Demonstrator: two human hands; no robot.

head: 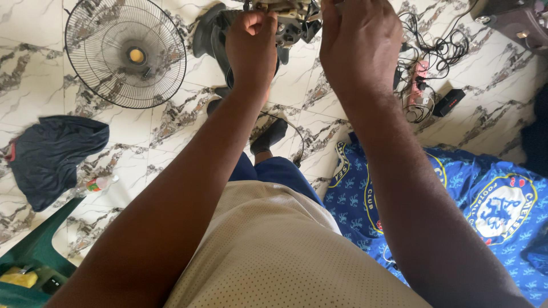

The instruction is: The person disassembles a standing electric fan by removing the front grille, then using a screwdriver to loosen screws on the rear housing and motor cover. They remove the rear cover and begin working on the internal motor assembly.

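Both my arms reach forward to a grey fan motor unit point(292, 21) at the top edge of the view. My left hand point(252, 45) is closed on the motor's left side, thumb and fingers pinched together. My right hand point(358, 43) covers the motor's right side, its back toward me, so its fingers are hidden. The motor sits over a dark fan base point(210, 31) on the marble-tiled floor. A round wire fan guard point(125, 53) lies flat on the floor to the left.
A dark cloth point(52, 157) and a small plastic bottle point(98, 184) lie at left. A green plastic chair point(35, 256) stands at bottom left. Tangled cables with a power strip point(419, 82) lie at top right, a blue patterned fabric point(485, 205) at right.
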